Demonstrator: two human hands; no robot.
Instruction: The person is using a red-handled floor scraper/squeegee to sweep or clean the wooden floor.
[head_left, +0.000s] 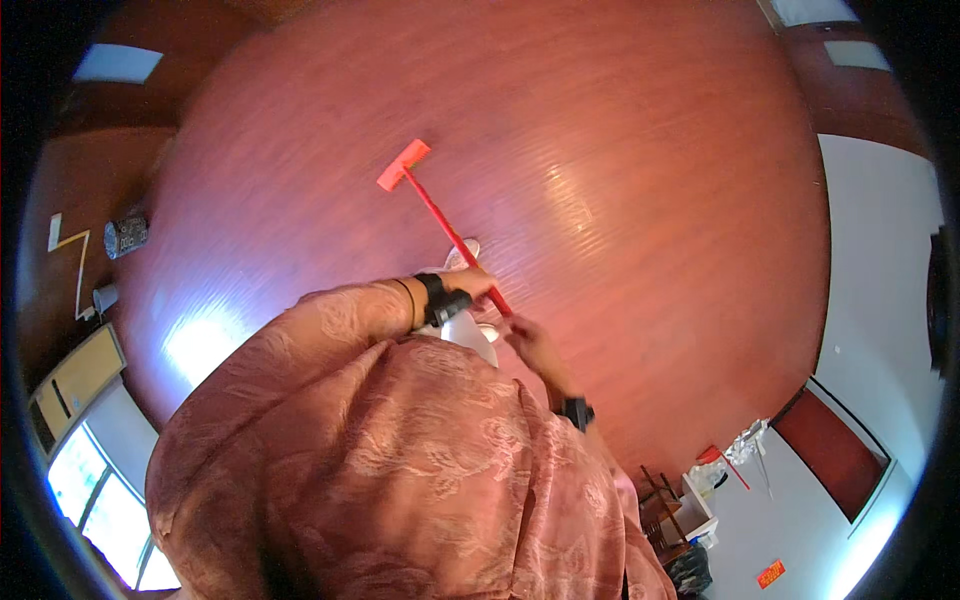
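A long-handled broom (440, 218) with a red stick reaches out over the reddish wood-look floor (660, 247). Its light red head (403, 164) lies on the floor ahead, with bristles along the near side. My left hand (472, 283) is wrapped around the handle's upper part. Closer to the handle's end, my right hand (531, 339) grips it too, slightly blurred. Black bands sit on both wrists. Below the handle, parts of my light shoes (471, 247) show, and my patterned pink clothing fills the lower middle.
A dark patterned bin (127, 236) stands by the left wall, with a yellowish cabinet (79, 379) nearer the window. At lower right are a wooden chair (660, 510), a black bag (690, 570), a red long-handled dustpan (709, 454) and crumpled silvery plastic (744, 444) along the wall.
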